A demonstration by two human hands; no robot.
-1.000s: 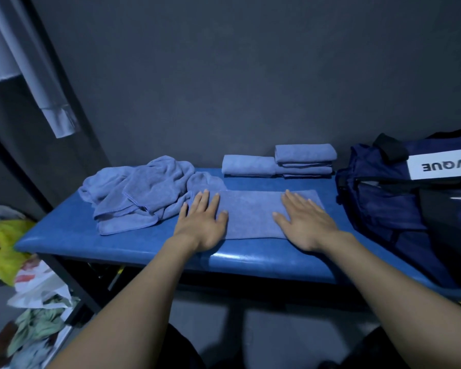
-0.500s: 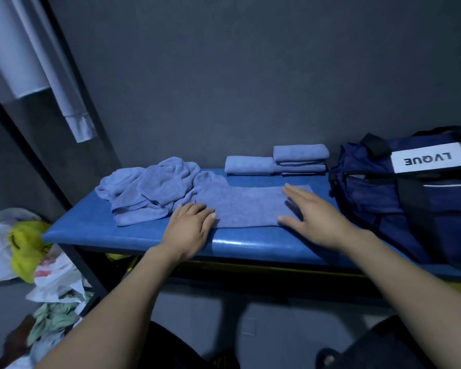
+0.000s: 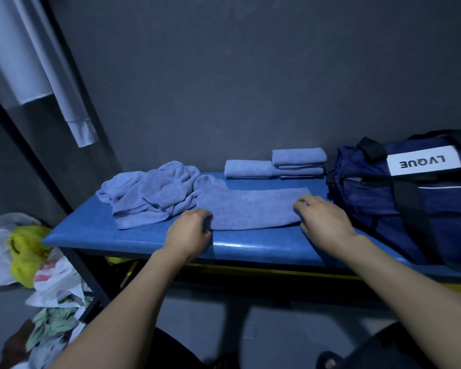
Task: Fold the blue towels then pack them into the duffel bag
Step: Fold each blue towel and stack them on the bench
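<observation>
Scanning from the left, we've got plastic bags (image 3: 24, 251) dumped on the floor, then the blue bench (image 3: 133, 238) with a crumpled heap of unfolded towels (image 3: 149, 193) sitting at its left end, so there's clearly more folding to do after this one. Next over is our left hand (image 3: 189, 233), which a second ago was lying flat on the towel smoothing it and has now pulled back to the near left corner with the fingers curled down onto the cloth, pinching the edge as far as we can tell. The half-folded towel (image 3: 250, 209) is spread as a long strip across the middle of the bench, touching the heap on its left side. Behind it against the wall are the folded towels (image 3: 277, 166), a neat stack with one more beside it, not packed yet. Then our right hand (image 3: 322, 219) has slid from the middle of the towel out to its right end, fingers bent over the edge there, looks like it's grabbing rather than pressing. So the smoothing seems done and both hands are set at opposite ends, which we'd guess means the next fold is end over end. Far right, the duffel bag (image 3: 410, 203) sits on the bench just beside the towel, zip looks open but we can't see inside.
</observation>
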